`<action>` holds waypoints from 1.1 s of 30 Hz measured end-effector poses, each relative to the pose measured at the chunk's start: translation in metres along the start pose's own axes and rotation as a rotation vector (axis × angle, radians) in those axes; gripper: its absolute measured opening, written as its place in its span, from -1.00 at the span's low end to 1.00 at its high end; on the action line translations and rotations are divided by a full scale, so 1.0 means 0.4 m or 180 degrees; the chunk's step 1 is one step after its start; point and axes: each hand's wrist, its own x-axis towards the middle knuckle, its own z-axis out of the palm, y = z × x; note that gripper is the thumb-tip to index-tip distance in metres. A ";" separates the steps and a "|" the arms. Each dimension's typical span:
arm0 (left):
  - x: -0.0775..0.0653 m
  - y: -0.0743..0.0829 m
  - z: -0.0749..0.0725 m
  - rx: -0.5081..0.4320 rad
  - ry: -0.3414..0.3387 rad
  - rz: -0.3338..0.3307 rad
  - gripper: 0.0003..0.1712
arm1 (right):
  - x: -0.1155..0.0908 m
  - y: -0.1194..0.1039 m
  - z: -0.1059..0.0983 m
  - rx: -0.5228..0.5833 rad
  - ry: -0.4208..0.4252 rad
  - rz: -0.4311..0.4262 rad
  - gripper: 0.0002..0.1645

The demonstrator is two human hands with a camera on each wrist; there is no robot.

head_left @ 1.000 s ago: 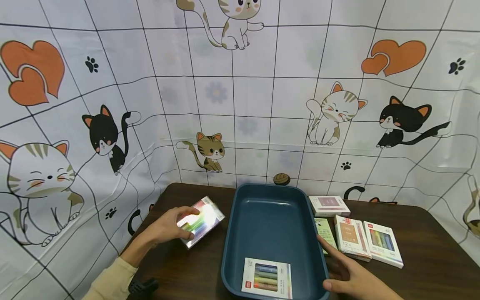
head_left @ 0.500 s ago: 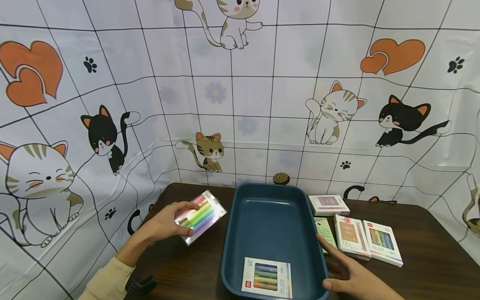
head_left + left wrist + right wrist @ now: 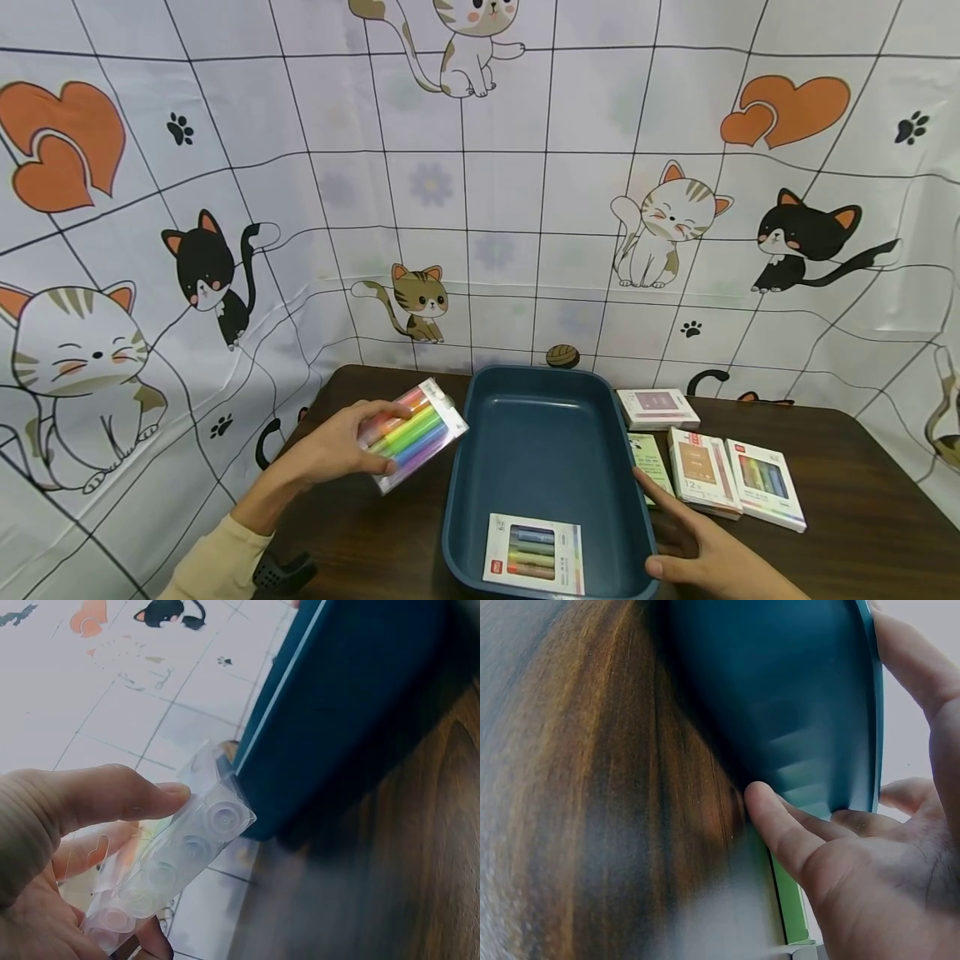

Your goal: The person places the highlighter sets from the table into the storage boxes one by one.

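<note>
In the head view my left hand [image 3: 341,446] pinches a clear pack of coloured markers [image 3: 414,432] between thumb and fingers, left of the dark blue tray [image 3: 551,454]. Its right corner overlaps the tray's left rim; whether they touch is unclear. Round marker ends [image 3: 161,874] face the left wrist camera through the plastic. At the tray's right side, my right hand [image 3: 701,542] rests its fingers against the outer wall, with the thumb near the rim. In the right wrist view the fingers [image 3: 787,832] lie along that wall. A white box of crayon-like sticks [image 3: 534,554] lies in the tray's near end.
Right of the tray lie a white box with a mauve panel [image 3: 658,409], a green box [image 3: 651,462], a white box with a tan panel [image 3: 703,471] and a windowed white box [image 3: 765,485]. A black strap-like object [image 3: 285,573] is by the left sleeve. A cat-print sheet [image 3: 502,208] hangs behind.
The marker pack has moved right in my left hand, toward the tray, and its glare has faded so the colours show. My right hand and the tray have stayed put.
</note>
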 end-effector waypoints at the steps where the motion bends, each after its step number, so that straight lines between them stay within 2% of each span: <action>1: 0.000 0.003 0.001 -0.0021 -0.0014 0.0010 -0.18 | 0.000 0.000 0.000 0.0006 -0.0007 -0.0017 0.03; 17: 0.008 0.038 0.017 -0.0052 -0.0107 0.0170 -0.19 | 0.001 0.003 -0.009 0.0069 -0.0141 -0.0178 0.03; 33: 0.012 0.065 0.064 -0.0044 -0.0324 0.0284 -0.23 | -0.002 0.008 -0.003 0.0063 -0.0109 -0.0160 0.03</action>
